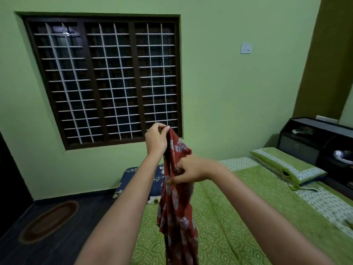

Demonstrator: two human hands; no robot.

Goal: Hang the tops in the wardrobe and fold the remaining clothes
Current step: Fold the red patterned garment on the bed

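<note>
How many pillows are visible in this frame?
2: a green-bordered pillow at the head of the bed, and a navy floral pillow behind the forearms. Others may be hidden.

Legible text, labels, brands, numbers, signs: none. The red garment, the bed cover and the pillow carry printed floral and dotted patterns only, with no lettering. The wall switch plate shows no marking that can be read.
</note>
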